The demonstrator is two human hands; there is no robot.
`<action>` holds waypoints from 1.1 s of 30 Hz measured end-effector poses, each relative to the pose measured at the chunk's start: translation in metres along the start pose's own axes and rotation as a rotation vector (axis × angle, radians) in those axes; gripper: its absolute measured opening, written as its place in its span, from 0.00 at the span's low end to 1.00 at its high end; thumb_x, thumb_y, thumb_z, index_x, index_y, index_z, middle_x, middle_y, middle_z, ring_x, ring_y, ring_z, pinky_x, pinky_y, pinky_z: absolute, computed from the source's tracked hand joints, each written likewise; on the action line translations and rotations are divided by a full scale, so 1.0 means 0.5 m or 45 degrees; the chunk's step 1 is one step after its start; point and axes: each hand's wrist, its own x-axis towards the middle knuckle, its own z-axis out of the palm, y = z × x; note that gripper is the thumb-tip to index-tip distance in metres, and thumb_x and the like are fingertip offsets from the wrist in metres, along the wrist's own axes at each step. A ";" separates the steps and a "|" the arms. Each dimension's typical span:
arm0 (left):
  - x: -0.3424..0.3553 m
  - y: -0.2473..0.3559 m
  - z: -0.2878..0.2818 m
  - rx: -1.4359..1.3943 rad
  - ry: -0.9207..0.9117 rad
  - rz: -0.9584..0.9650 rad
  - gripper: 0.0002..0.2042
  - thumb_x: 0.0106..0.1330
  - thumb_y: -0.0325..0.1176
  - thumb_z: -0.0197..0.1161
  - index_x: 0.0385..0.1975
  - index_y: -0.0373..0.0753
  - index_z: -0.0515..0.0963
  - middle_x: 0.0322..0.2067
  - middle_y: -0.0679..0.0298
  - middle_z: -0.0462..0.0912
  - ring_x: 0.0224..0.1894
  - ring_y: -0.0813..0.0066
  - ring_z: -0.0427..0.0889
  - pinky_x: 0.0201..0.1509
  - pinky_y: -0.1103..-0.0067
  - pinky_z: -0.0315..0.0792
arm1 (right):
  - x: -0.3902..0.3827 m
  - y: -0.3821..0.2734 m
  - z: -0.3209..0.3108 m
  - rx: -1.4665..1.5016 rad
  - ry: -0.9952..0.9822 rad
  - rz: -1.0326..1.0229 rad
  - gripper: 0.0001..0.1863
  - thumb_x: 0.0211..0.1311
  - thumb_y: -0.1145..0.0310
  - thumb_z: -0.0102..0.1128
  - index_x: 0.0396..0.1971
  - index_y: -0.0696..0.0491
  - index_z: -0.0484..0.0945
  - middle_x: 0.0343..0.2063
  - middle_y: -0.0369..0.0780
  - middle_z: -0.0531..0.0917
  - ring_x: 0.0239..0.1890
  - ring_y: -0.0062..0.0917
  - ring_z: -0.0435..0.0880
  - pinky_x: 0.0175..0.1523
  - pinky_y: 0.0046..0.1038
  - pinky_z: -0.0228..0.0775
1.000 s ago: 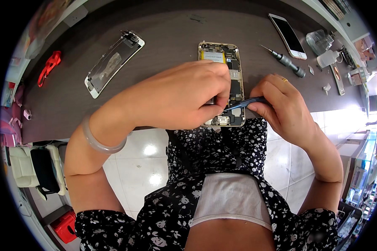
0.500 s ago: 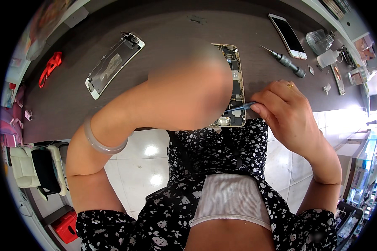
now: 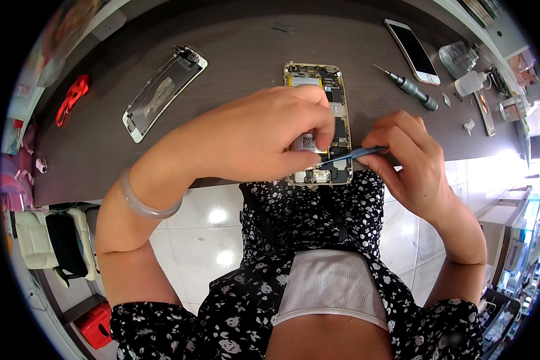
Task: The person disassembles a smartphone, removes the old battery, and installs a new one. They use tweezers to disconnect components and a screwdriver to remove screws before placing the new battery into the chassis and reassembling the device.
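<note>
An opened smartphone body (image 3: pixel 338 129) with a gold rim lies at the table's front edge, its circuit board and battery (image 3: pixel 305 81) exposed. My left hand (image 3: pixel 270 129) reaches across it from the left and covers much of the battery. Its fingers are curled, thumb and index tips close together near the battery's lower end; whatever they pinch is too small to make out. Between the thumb and fingers of my right hand (image 3: pixel 405 159) is a slim pair of blue-grey tweezers (image 3: pixel 366 152). Their point touches or hovers over the phone's lower part, beside my left thumb.
To the left lies a detached phone screen (image 3: pixel 165 93), with a red strap (image 3: pixel 72 99) farther out. On the right are a screwdriver (image 3: pixel 411 89), a whole phone (image 3: pixel 412 51), a glass jar (image 3: pixel 458 58), a white bottle (image 3: pixel 470 83) and small loose parts.
My left hand has come down from a blurred, raised position onto the phone, uncovering its upper battery. My right hand has shifted slightly, and the tweezers remain at the phone's lower part.
</note>
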 end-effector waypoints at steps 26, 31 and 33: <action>-0.027 0.021 0.064 0.606 0.144 0.114 0.38 0.42 0.35 0.73 0.59 0.46 0.69 0.65 0.51 0.57 0.66 0.46 0.58 0.66 0.61 0.62 | -0.047 0.035 0.023 0.064 0.216 -0.287 0.14 0.41 0.62 0.72 0.26 0.52 0.78 0.27 0.36 0.76 0.26 0.25 0.72 0.39 0.27 0.54; -0.023 0.031 0.069 0.638 0.138 0.088 0.38 0.42 0.35 0.73 0.59 0.45 0.68 0.65 0.50 0.57 0.67 0.46 0.58 0.66 0.62 0.62 | -0.054 0.048 0.020 0.166 0.173 -0.356 0.14 0.42 0.60 0.72 0.26 0.52 0.78 0.27 0.36 0.76 0.26 0.25 0.72 0.39 0.28 0.53; -0.023 0.035 0.070 0.638 0.134 0.074 0.38 0.42 0.36 0.73 0.59 0.45 0.68 0.65 0.50 0.57 0.67 0.47 0.58 0.66 0.62 0.62 | -0.054 0.049 0.017 0.193 0.155 -0.382 0.14 0.43 0.60 0.72 0.25 0.52 0.78 0.27 0.36 0.76 0.26 0.25 0.72 0.39 0.28 0.53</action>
